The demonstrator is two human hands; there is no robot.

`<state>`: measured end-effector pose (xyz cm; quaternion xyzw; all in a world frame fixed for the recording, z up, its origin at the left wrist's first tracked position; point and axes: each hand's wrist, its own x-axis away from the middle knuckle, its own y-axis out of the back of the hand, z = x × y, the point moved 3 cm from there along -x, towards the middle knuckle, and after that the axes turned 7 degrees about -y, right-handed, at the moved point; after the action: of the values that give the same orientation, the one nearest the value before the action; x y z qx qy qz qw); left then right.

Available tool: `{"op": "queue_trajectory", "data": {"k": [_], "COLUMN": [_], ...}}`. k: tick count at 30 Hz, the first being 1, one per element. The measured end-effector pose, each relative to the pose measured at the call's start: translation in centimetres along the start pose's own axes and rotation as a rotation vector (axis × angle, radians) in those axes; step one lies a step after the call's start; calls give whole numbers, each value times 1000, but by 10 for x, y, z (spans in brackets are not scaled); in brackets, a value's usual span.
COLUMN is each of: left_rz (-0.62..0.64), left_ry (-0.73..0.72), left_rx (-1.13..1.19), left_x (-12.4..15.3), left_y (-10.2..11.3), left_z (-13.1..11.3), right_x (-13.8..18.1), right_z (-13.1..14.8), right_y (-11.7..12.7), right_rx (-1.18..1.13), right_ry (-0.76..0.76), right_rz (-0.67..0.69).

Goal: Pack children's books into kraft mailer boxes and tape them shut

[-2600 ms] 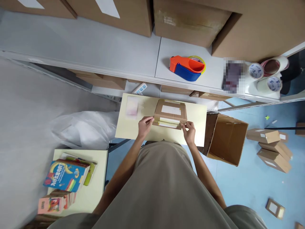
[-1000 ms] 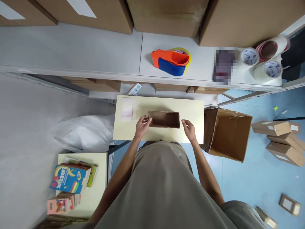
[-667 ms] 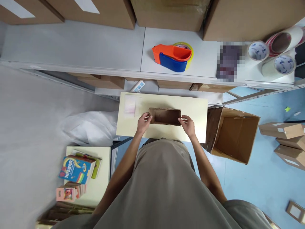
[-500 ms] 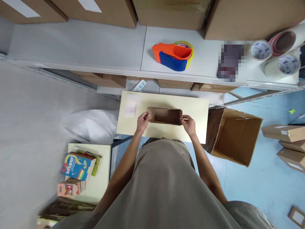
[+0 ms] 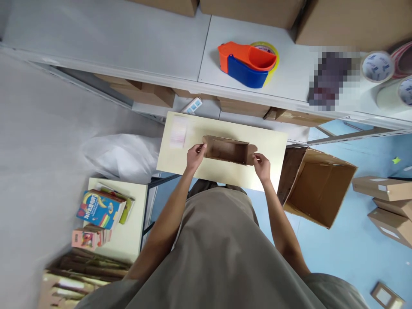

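Note:
A small brown cardboard box (image 5: 227, 149) stands open side up on a pale yellow table (image 5: 270, 143) in front of me. My left hand (image 5: 194, 156) pinches the box's left end with closed fingers. My right hand (image 5: 262, 165) grips the right end, where a small flap sticks out. A stack of pale labels (image 5: 178, 132) lies on the table's left part, apart from both hands.
An orange and blue tape dispenser (image 5: 246, 64) and tape rolls (image 5: 376, 67) sit on the grey shelf (image 5: 128, 38) behind the table. A large open carton (image 5: 317, 186) stands on the floor at right, sealed parcels (image 5: 376, 189) beyond it. Books (image 5: 99, 210) lie on a low table at left, near a white bag (image 5: 122, 156).
The sealed, labelled box seen earlier now shows its open inside. My right hand, off the box a second ago, has closed on its right end, and the view has tilted downward.

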<state>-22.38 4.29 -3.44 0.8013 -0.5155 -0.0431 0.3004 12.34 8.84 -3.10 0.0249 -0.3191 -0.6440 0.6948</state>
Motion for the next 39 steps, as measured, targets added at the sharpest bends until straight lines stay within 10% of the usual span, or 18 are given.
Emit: {"op": "queue_trajectory", "data": {"k": [9, 17, 22, 26, 39], "left_rz": [92, -10, -53, -59, 35], "left_ry": [-47, 40, 119, 176, 170], "left_rx": [102, 88, 49, -36, 5], "left_x": [-13, -60, -98, -128, -143], "left_y": [30, 108, 134, 134, 114], "left_z": [2, 87, 142, 165, 176], "right_x": [40, 65, 27, -23, -42], "right_z": [90, 195, 171, 135, 111], "right_y": [-19, -172, -308, -371, -403], "right_rx": [107, 114, 92, 183, -37], "right_ry": [262, 425, 174, -124, -474], "right_rz": [-320, -27, 237, 197, 200]}}
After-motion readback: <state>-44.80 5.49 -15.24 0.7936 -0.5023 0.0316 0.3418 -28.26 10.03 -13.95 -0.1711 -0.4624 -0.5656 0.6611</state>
